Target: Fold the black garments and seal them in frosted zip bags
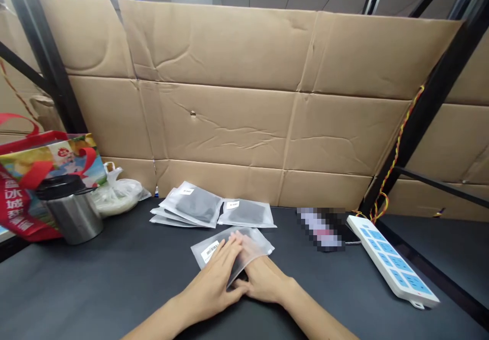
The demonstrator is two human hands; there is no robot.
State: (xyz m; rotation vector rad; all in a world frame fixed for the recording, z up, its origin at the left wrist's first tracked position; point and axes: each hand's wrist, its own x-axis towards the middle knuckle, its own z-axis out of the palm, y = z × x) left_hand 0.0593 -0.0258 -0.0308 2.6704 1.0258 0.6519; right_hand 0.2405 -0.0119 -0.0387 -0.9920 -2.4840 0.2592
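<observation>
Two bare hands, nearest: left hand (216, 279), fingers extended and laid over the printed label side of a translucent bag (262, 239), not closed on it; right hand (267, 281), fingers extended and showing through the film, apparently inside the bag, likewise uncurled. Thumbs: close together at the near edge. Purpose, as judged: the left palm seems to steady the thin film, which would otherwise slide or fold, while the right holds its layers apart. Bag: low over the desk (114, 284), centrally placed, tilted, its label toward the left; any further contents, cannot tell. Behind it, one stack of similar bags (196, 205), dark contents, labels upward, overlapping unevenly; to its right, one single bag (250, 214), lying flat. Both sit at the back, probably to leave working room in front while staying within reach. Left side: steel flask (78, 218), black lid, upright before a red carrier bag (36, 177); knotted plastic bag (120, 195) beside. Right side: power strip (393, 261), set aslant, sockets upward, presumably for access.
</observation>
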